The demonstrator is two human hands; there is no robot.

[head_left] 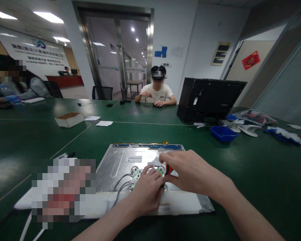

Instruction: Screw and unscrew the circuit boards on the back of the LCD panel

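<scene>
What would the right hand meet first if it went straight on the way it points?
The right hand would probably meet the left hand, close by over the circuit board; depth is unclear, so it might pass above instead.

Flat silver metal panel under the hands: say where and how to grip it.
Probably grip the silver panel by its left and right edges, coming in from both sides: it lies flat, and a long blue circuit strip lines its far edge.
</scene>
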